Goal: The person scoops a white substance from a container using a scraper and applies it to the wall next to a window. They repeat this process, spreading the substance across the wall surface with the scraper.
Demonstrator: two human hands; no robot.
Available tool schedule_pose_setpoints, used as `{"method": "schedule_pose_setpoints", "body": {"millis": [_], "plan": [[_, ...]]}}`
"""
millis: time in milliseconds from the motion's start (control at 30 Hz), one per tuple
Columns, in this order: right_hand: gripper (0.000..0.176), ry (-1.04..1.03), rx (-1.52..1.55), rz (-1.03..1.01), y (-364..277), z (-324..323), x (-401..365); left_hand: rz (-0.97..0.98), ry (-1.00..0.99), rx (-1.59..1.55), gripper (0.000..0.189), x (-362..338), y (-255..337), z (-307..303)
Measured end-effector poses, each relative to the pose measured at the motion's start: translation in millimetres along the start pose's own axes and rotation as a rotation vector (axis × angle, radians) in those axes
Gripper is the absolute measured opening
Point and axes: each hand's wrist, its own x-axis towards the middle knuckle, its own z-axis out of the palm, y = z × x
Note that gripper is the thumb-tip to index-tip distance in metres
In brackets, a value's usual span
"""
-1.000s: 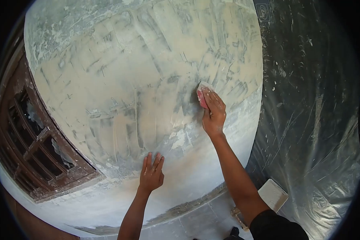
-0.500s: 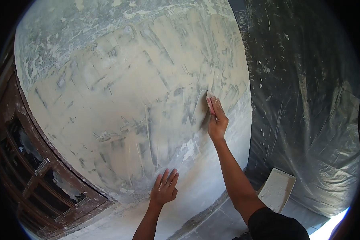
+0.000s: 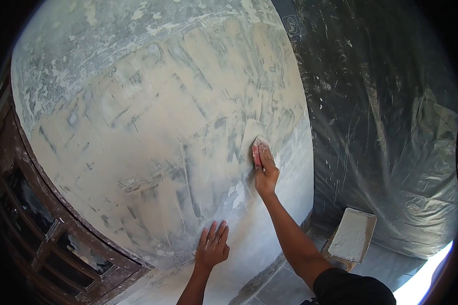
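Observation:
A wall [image 3: 152,112] coated with pale, streaked putty fills most of the view. My right hand [image 3: 264,170] is pressed against the wall at centre right and grips a putty trowel [image 3: 257,150] with a red handle, its blade flat on the wet coat. My left hand [image 3: 212,248] rests lower down on the wall, palm flat and fingers spread, holding nothing.
A dark wooden window frame [image 3: 40,229] with glass panes runs along the left. Plastic sheeting [image 3: 392,127] spattered with putty covers the right side. A flat board [image 3: 352,235] loaded with putty stands on the floor at lower right.
My right hand has slid the trowel down the wall after a short upward stroke. The view has shifted right and down, and my left hand stays flat on the wall.

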Motion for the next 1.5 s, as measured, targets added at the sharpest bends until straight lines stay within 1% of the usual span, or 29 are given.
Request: {"method": "schedule_pose_setpoints", "body": {"millis": [67, 133, 200, 233, 300, 333, 367, 400, 467, 533, 600, 633, 700, 733, 767, 800, 833, 867, 933, 1000, 1067, 1133, 1167, 1200, 1233, 1333, 1400, 1467, 1500], "plan": [[0.057, -0.01, -0.083, 0.02, -11.6, 6.0, -53.8, 0.0, -0.001, -0.009, 0.046, -0.6, 0.1, 0.5], [0.055, -0.103, -0.124, 0.072, -43.2, -2.5, -110.0, 0.0, 0.004, -0.015, 0.046, -0.4, -1.4, 1.0], [0.053, -0.154, 0.055, 0.122, -60.9, -18.5, -127.3, 0.005, 0.003, -0.026, 0.046, -1.3, -1.0, -0.2], [0.052, -0.114, 0.13, 0.182, -65.6, -21.4, -116.6, 0.008, 0.009, -0.023, 0.046, -0.9, -1.1, 0.7], [0.048, -0.011, 0.112, 0.152, -71.0, -29.3, -60.4, -0.006, 0.008, -0.07, 0.045, -2.6, -0.6, 1.8], [0.047, 0.077, 0.154, 0.167, -60.7, -27.7, -30.6, -0.001, 0.006, -0.07, 0.045, -2.2, -1.0, 1.1], [0.047, 0.137, 0.071, 0.157, -47.2, -23.1, -6.6, -0.003, 0.01, -0.066, 0.045, -0.4, -0.9, 0.4], [0.048, 0.135, 0.052, 0.154, -32.4, -16.6, 4.6, -0.009, 0.012, -0.062, 0.044, -0.8, 0.2, -0.9], [0.05, 0.07, 0.099, 0.156, -11.2, 11.6, -23.1, -0.009, 0.013, -0.062, 0.044, -2.4, 0.5, -2.8], [0.054, -0.022, -0.032, 0.117, -37.3, 18.1, -84.3, -0.003, 0.022, -0.056, 0.043, -1.3, -0.7, -2.9], [0.055, -0.167, 0.046, 0.127, -64.4, 2.2, -137.7, 0.004, 0.031, -0.076, 0.042, -3.1, -1.7, -1.8], [0.055, -0.165, 0.048, 0.122, -69.1, -4.8, -134.7, 0.005, 0.036, -0.073, 0.042, -4.8, -1.0, -2.0], [0.054, -0.212, 0.286, 0.241, -71.6, -23.0, -124.0, -0.007, 0.046, -0.101, 0.041, -3.6, -1.5, -2.4], [0.052, -0.122, 0.259, 0.173, -78.6, -22.5, -90.0, -0.008, 0.046, -0.098, 0.041, -3.4, -1.2, -3.0], [0.051, -0.053, 0.288, 0.187, -82.2, -20.6, -52.4, -0.009, 0.042, -0.098, 0.041, -3.3, -0.3, -3.4], [0.05, 0.055, 0.224, 0.067, -90.7, -18.5, -13.0, -0.01, 0.041, -0.098, 0.041, -2.5, -0.6, -3.4], [0.05, 0.085, 0.261, 0.036, -76.9, -8.2, 14.0, -0.013, 0.04, -0.097, 0.041, -1.9, -1.6, -3.2], [0.051, 0.094, 0.111, -0.034, -74.8, -1.7, 33.7, -0.008, 0.046, -0.097, 0.041, -2.1, -1.6, -2.9], [0.062, 0.056, 0.175, -0.035, -72.3, 24.1, 25.7, -0.012, 0.05, -0.098, 0.041, -3.1, 0.3, -2.4], [0.06, -0.072, -0.027, -0.132, -76.9, 38.5, -35.9, -0.004, 0.059, -0.12, 0.041, -4.1, -1.3, -1.9], [0.062, -0.206, 0.051, -0.104, -85.3, 20.8, -89.1, -0.007, 0.059, -0.145, 0.041, -8.3, -2.5, -0.3], [0.06, -0.353, 0.223, -0.066, -91.3, -5.9, -114.0, -0.024, 0.063, -0.173, 0.042, -4.4, -1.4, 1.4], [0.053, -0.33, 0.303, -0.043, -90.0, -13.3, -111.9, -0.025, 0.07, -0.179, 0.042, -4.6, -0.3, 0.1], [0.048, -0.241, 0.318, -0.041, -87.6, -15.5, -96.1, -0.024, 0.076, -0.183, 0.042, -5.0, -0.7, -1.5], [0.046, -0.161, 0.241, -0.02, -93.8, -19.6, -67.0, -0.024, 0.069, -0.193, 0.044, -5.6, -0.9, -0.6], [0.052, -0.028, 0.077, -0.135, -72.6, -17.6, 17.9, -0.105, 0.006, -0.278, 0.046, 0.0, 4.6, -12.3], [0.053, -0.021, 0.011, -0.151, -51.6, -14.8, 33.6, -0.153, -0.025, -0.321, 0.048, 3.2, 7.0, -18.6], [0.054, 0.061, 0.153, 0.048, -30.4, -14.6, 28.8, -0.201, -0.047, -0.363, 0.05, 3.3, 14.2, -22.9], [0.055, 0.049, 0.163, 0.057, -28.0, -23.4, 18.3, -0.242, -0.074, -0.373, 0.053, 1.7, 19.2, -23.8]]}}
